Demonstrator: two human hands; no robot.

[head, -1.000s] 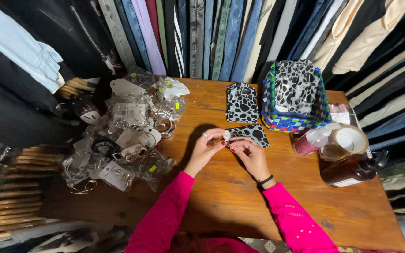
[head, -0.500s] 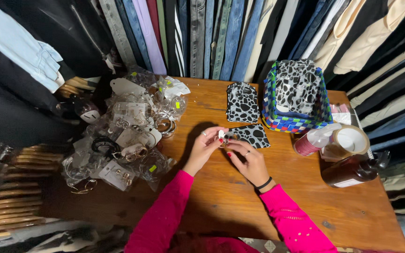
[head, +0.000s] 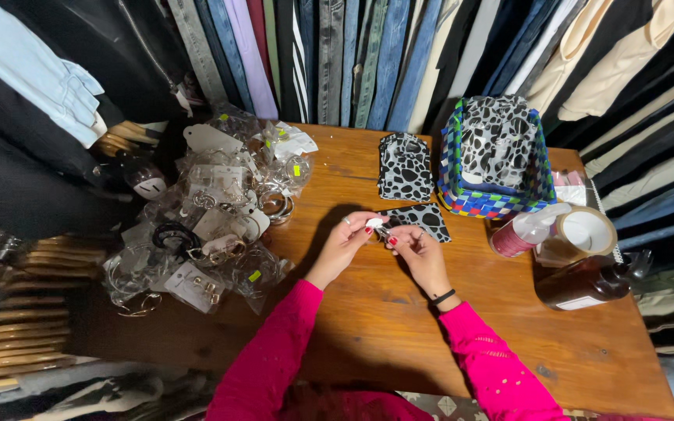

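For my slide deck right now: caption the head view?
Both hands pinch a small white item above a wooden table.

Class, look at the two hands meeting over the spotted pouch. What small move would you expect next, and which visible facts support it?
Probably lowering the small white item toward the spotted pouch. The left hand and right hand pinch it together just in front of that pouch, which lies flat on the wooden table.

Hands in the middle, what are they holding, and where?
Both hands, left and right, pinch a small white item by its edges with the fingertips; its kind cannot be told.
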